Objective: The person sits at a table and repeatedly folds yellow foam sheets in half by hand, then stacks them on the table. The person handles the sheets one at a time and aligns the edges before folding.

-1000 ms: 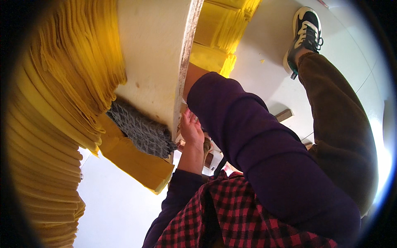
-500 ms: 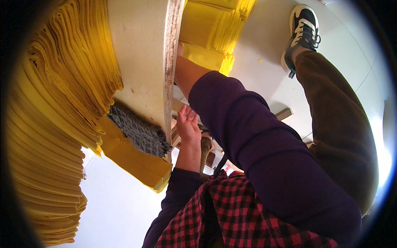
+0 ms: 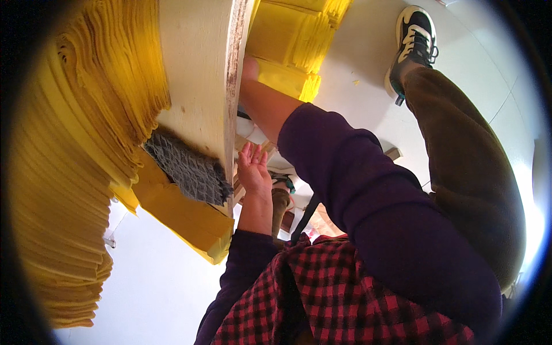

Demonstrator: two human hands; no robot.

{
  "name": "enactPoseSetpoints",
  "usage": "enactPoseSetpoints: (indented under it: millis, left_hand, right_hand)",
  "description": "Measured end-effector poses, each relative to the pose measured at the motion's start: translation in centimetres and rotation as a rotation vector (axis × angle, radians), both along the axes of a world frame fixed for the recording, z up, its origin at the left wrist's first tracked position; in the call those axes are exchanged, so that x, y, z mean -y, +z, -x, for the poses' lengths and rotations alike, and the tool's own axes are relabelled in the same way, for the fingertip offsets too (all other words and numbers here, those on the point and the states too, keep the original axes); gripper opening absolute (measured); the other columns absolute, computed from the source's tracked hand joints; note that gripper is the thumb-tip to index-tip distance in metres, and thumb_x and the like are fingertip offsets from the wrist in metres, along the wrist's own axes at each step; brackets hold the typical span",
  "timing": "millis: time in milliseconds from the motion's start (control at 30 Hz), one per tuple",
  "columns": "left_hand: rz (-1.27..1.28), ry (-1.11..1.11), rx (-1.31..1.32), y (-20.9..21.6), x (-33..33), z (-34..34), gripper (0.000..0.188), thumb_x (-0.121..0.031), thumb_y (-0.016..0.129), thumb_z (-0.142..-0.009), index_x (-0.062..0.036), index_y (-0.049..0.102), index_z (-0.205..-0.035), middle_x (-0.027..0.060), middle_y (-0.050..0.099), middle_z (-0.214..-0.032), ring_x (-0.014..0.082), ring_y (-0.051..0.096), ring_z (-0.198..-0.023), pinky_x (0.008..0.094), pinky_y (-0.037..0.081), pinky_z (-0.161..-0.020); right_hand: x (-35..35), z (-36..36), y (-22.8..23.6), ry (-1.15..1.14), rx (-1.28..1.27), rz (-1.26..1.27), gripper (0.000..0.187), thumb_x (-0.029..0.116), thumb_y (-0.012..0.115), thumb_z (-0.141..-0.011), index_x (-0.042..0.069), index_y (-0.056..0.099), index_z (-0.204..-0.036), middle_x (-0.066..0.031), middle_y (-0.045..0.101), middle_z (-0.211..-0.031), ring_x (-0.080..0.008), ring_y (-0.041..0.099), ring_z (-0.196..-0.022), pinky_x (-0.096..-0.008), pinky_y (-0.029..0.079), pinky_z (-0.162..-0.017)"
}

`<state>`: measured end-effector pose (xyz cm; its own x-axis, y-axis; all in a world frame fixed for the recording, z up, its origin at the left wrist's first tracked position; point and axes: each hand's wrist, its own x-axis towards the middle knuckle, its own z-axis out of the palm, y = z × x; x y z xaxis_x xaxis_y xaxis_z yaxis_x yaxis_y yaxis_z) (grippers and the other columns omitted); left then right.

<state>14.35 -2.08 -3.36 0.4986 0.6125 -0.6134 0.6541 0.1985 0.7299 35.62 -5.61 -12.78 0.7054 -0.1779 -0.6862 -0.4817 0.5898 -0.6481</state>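
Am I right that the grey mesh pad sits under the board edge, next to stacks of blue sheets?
Not quite. The head view shows the grey mesh pad by the board edge, but the stacked sheets beside it are yellow, not blue.

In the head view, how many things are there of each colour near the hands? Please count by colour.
Yellow: 3 (big sheet stack, upper stack, folded piece)
Pale cream: 1 (board)
Grey: 1 (mesh pad)
Black and white: 1 (shoe)
Total: 6
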Motion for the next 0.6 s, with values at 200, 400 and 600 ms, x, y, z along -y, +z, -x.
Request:
enactPoseSetpoints:
  millis: [200,400,600]
  left_hand:
    - [-0.012,-0.017,0.007,0.0,0.0,0.8,0.047,-0.039,0.039,-0.099,-0.0044,0.045,-0.13,0.0103,0.042,-0.134,0.0228,0.047,-0.118,0.0406,0.036,-0.103]
    - [-0.015,0.02,0.021,0.1,-0.4,1.6,0.046,-0.038,0.037,-0.099,-0.0047,0.045,-0.13,0.0099,0.042,-0.134,0.0218,0.048,-0.117,0.0406,0.037,-0.102]
    - [0.055,0.047,0.055,-0.9,-2.2,1.4,0.049,-0.04,0.037,-0.099,-0.0058,0.043,-0.133,0.0076,0.042,-0.134,0.0229,0.046,-0.117,0.044,0.031,-0.106]
  right_hand:
    - [5.8,2.6,4.1,0.127,-0.052,0.029,0.049,0.032,0.076,-0.067,0.0,0.064,-0.101,-0.0172,0.069,-0.093,-0.0304,0.068,-0.085,-0.0365,0.053,-0.072]
    - [8.7,4.7,4.9,0.247,-0.15,-0.043,0.054,0.034,0.078,-0.064,-0.005,0.063,-0.098,-0.0202,0.068,-0.091,-0.0289,0.068,-0.083,-0.0364,0.054,-0.07]
    - [13.3,8.1,4.3,0.367,-0.051,-0.139,0.048,0.024,0.079,-0.07,-0.008,0.062,-0.1,-0.0148,0.067,-0.089,-0.0236,0.067,-0.074,-0.0322,0.053,-0.065]
